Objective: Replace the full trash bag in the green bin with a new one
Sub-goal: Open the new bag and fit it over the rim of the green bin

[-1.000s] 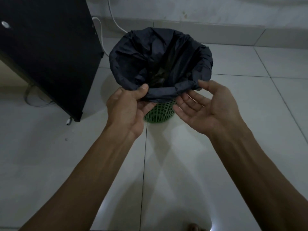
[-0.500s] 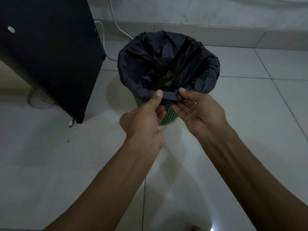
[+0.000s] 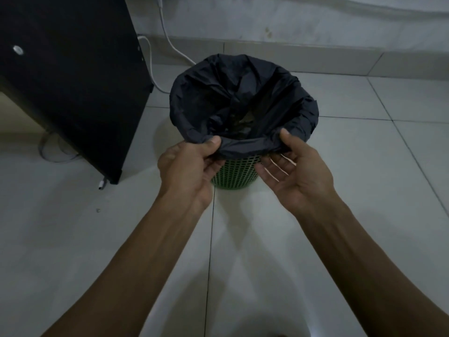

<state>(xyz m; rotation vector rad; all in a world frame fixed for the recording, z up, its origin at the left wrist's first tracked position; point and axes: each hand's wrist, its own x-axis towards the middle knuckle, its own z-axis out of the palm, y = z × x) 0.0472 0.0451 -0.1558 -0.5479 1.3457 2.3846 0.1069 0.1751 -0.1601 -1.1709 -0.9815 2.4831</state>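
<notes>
Trash bag: the black trash bag [image 3: 243, 98] sits in the green bin [image 3: 234, 173], just past the middle of your view toward 12 o'clock, its collar folded down over the rim all the way round. Some rubbish shows dimly at the bottom.
Step in hand: you are loosening the collar at the rim's 6 o'clock edge, the first part of taking the full bag out. No new bag is in view.
Left hand: your left hand [image 3: 188, 170] pinches the folded edge at about 7 o'clock on the rim, thumb on top, fingers curled beneath.
Right hand: your right hand [image 3: 295, 171] grips the same edge at about 5 o'clock, thumb over the plastic, fingers slipped under it, palm up.
Next move: I judge you must peel the fold up off the rim, work round it, then gather the mouth before lifting.
Changed: half a second ago your hands met at 6 o'clock; now they are spread apart along the edge.
Surroundings: tiled floor [image 3: 364, 166]; a dark desk [image 3: 73, 76] at 10 o'clock; a white cable [image 3: 170, 42] behind the bin.
</notes>
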